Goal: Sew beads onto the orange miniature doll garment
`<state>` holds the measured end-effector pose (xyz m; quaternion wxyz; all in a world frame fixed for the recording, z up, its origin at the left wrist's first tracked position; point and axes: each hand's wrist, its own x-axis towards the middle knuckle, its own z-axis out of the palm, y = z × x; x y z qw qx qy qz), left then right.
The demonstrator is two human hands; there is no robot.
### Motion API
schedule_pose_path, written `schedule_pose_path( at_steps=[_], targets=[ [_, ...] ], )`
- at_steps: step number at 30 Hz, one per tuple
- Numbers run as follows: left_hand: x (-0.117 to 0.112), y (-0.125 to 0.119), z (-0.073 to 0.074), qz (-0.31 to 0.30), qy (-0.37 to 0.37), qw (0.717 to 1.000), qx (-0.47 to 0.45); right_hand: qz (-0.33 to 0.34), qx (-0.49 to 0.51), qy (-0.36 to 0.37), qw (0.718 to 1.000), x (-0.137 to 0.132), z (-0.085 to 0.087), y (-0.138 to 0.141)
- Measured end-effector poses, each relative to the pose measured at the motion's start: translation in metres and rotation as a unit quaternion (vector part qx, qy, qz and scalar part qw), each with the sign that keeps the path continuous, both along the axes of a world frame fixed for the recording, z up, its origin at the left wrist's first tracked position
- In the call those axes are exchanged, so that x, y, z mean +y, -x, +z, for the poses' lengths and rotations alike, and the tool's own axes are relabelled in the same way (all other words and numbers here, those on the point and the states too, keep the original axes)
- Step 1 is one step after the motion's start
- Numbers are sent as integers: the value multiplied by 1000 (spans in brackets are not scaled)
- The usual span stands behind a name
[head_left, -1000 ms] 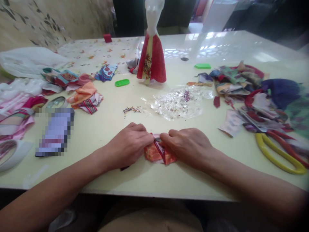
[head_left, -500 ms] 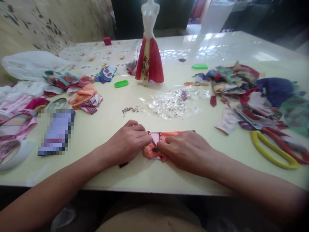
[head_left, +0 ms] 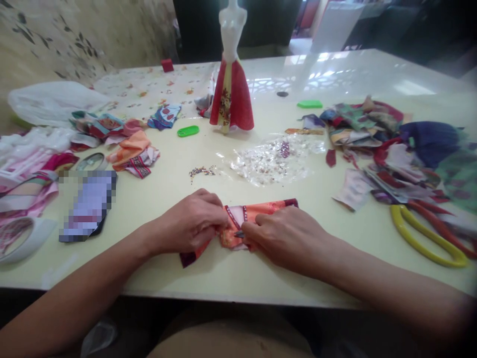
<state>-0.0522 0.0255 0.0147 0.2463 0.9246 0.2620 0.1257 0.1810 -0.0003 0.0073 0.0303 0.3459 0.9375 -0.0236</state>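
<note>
both hands pinch a small orange patterned cloth piece with maroon trim (head_left: 261, 211) flat on the pale yellow glossy desk (head_left: 167, 199); left hand (head_left: 192, 223) grip clenched on its left edge, right hand (head_left: 286, 236) grasping its middle.

left hand (head_left: 192, 223): palm down, knuckles up, fingers curled, tips pinched shut, pointing right
right hand (head_left: 286, 236): palm down, fingers curled, thumb and forefinger pinched, pointing left
hands: tips close together at centre
left forearm (head_left: 93, 293): bare, enters from lower left
right forearm (head_left: 391, 293): bare, enters from lower right
</note>
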Motion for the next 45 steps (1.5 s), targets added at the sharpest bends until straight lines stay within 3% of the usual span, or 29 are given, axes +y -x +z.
schedule_pose_path(
  at_steps=[7, 13, 23, 26, 28, 31, 34, 36, 39, 45],
  targets=[
    [-3, -1, 2, -29, -11, 998, 55, -85, -5, 2, 996, 16, 18, -27],
    [-1, 0, 4, -39, -6, 998, 44, -137, -52, 20, 989, 30, 15, -34],
    [1, 4, 7, -61, 51, 997, -4, -144, -60, 39, 987, 31, 25, -40],
    [0, 3, 5, -2, 110, 992, -60, -139, -36, 27, 989, 31, 27, -42],
    [-2, 1, 3, 87, 181, 973, -114, -139, 10, 7, 990, 29, 27, -42],
    [-6, -1, -1, 201, 323, 902, -204, -125, 113, -20, 985, 25, 23, -38],
    [-8, -4, -5, 246, 436, 819, -281, -104, 189, -44, 975, 18, 17, -33],
    [-10, -7, -6, 256, 485, 779, -304, -93, 215, -59, 970, 14, 15, -29],
    [-12, -10, -7, 259, 524, 746, -318, -76, 234, -69, 967, 10, 13, -24],
    [-12, -13, -9, 266, 549, 720, -331, -50, 238, -79, 967, 7, 9, -18]
  ],
)
